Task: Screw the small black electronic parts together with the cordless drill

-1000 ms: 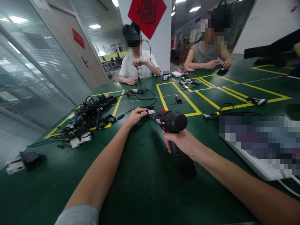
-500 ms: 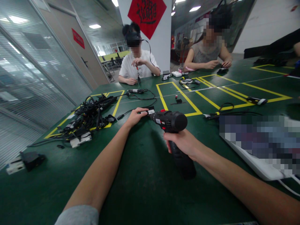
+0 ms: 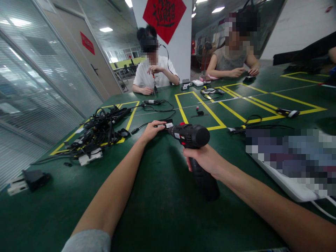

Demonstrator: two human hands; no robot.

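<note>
My right hand (image 3: 203,159) is wrapped round the handle of a black cordless drill (image 3: 193,136) with red trim, its nose pointing left and away. The drill's tip meets a small black device (image 3: 166,124) with a white label that lies on the green table (image 3: 162,203). My left hand (image 3: 151,131) rests on the near end of that device and pins it to the table, fingers curled over it.
A tangle of black cables and adapters (image 3: 101,129) lies to the left inside yellow floor-tape lines. A black plug block (image 3: 34,179) sits at the near left. Two other people (image 3: 154,75) sit at the far side. A white flat device (image 3: 286,182) lies at my right.
</note>
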